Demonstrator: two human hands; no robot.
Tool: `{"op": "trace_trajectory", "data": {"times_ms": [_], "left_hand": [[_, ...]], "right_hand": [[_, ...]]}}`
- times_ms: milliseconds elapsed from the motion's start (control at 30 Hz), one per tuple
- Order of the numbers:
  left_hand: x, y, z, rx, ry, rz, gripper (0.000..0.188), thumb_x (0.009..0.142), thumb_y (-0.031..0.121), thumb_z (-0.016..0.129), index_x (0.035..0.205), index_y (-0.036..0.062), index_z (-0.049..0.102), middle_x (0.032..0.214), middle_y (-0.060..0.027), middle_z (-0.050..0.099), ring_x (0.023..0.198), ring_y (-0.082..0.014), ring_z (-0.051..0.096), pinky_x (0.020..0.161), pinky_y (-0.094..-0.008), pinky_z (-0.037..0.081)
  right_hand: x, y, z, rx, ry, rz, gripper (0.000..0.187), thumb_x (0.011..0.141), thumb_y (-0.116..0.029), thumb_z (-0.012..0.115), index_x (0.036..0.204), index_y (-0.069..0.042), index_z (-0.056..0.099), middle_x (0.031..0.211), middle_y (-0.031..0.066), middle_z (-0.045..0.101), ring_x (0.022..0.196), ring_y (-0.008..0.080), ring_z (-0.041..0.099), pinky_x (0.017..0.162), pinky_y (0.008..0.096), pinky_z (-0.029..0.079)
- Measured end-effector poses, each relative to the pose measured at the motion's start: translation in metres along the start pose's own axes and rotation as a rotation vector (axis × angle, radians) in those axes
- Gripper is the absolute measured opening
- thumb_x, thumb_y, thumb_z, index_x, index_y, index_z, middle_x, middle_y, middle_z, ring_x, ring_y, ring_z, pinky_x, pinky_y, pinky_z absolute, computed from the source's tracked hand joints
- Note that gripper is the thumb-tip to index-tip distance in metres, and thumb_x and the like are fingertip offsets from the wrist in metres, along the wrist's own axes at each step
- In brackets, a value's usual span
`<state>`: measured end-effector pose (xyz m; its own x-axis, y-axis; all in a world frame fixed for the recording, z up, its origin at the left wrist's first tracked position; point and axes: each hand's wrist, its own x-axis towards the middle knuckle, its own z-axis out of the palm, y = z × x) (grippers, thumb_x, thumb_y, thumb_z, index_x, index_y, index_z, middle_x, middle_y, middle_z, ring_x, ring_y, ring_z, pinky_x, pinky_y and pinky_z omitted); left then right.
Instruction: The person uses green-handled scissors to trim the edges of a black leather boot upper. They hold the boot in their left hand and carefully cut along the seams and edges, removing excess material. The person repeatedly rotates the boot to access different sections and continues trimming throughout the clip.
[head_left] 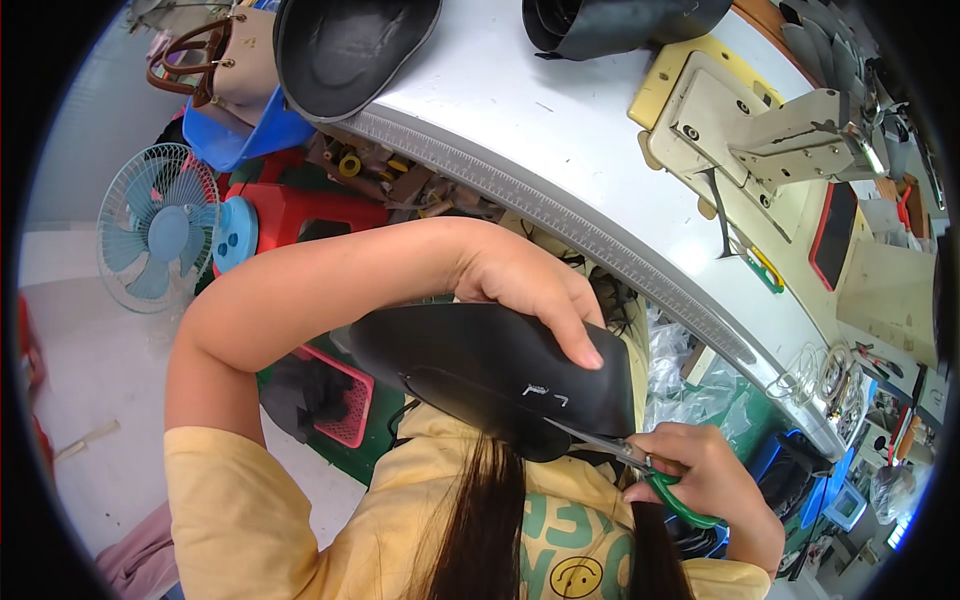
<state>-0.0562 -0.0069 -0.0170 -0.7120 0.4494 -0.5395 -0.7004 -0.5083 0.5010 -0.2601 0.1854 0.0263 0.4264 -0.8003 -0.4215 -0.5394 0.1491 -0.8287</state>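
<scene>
Blue caged fan (168, 232): left of the black piece (460, 345), well apart. Cream handbag (248, 60), brown handles: beyond the black piece, to its left, above a blue basin (240, 140). Red stool (285, 210): left of the black piece, on its far side. Pink basket (358, 408), dark cloth in it: near the black piece, below its left end.

Black piece, smooth, leather-like, with pale marks: held across the person's front, against the yellow shirt (400, 470). Left hand (530, 290): over its far edge, gripping it, a digit pressed on the upper face. Scissors (610, 446), green handles: blades at its near edge, towards the right end; whether they bite cannot be told. Right hand (705, 475): just right of the black piece, closed around the scissors' handles.

White worktop (520, 130), ruled metal strip along its edge: beyond the black piece. Pale sewing machine (790, 145): beyond the black piece, to its right, on the worktop.

Step in hand, as judged: trimming that near edge. Next move calls for a steady left grip and a short, controlled snip, blades clear of the hanging hair (478, 520).
</scene>
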Motion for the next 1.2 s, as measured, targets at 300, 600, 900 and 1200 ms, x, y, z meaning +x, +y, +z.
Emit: {"op": "trace_trajectory", "data": {"times_ms": [300, 600, 900, 1200], "left_hand": [[-0.032, 0.014, 0.001, 0.775, 0.086, 0.281, 0.031, 0.083, 0.021, 0.06, 0.089, -0.0093, 0.058, 0.08, -0.0104, 0.063, 0.074, -0.0113, 0.056, 0.068, -0.0277, 0.046], [-0.053, -0.011, 0.022, -0.076, 0.575, 0.988, 0.042, 0.077, -0.001, 0.062, 0.117, -0.0008, 0.05, 0.108, -0.0093, 0.059, 0.097, -0.0138, 0.057, 0.085, -0.03, 0.046], [0.005, -0.023, 0.027, -0.27, 0.44, 1.268, 0.03, 0.078, 0.0, 0.061, 0.107, 0.0016, 0.055, 0.102, -0.0091, 0.06, 0.093, -0.0175, 0.058, 0.085, -0.032, 0.047], [0.024, -0.024, 0.032, -0.345, 0.512, 1.274, 0.028, 0.079, -0.003, 0.06, 0.106, 0.0037, 0.057, 0.101, -0.0068, 0.061, 0.093, -0.0156, 0.059, 0.085, -0.0317, 0.046]], "right_hand": [[-0.009, -0.007, -0.01, -0.103, 0.064, -0.023, 0.043, 0.06, -0.025, 0.08, 0.095, -0.006, 0.063, 0.059, 0.0071, 0.052, 0.049, 0.0224, 0.051, 0.046, 0.0298, 0.04], [0.0, 0.006, -0.017, -0.117, 0.603, -0.134, 0.058, 0.053, -0.029, 0.082, 0.103, -0.007, 0.062, 0.062, 0.0028, 0.048, 0.052, 0.0153, 0.045, 0.046, 0.0261, 0.035], [0.041, 0.005, 0.002, -0.099, 0.77, -0.211, 0.062, 0.057, -0.03, 0.08, 0.111, -0.008, 0.058, 0.071, 0.005, 0.051, 0.06, 0.0196, 0.05, 0.052, 0.0285, 0.042], [0.046, 0.007, 0.006, -0.059, 0.76, -0.241, 0.064, 0.059, -0.028, 0.079, 0.115, -0.007, 0.056, 0.072, 0.0051, 0.05, 0.06, 0.02, 0.049, 0.054, 0.029, 0.042]]}}
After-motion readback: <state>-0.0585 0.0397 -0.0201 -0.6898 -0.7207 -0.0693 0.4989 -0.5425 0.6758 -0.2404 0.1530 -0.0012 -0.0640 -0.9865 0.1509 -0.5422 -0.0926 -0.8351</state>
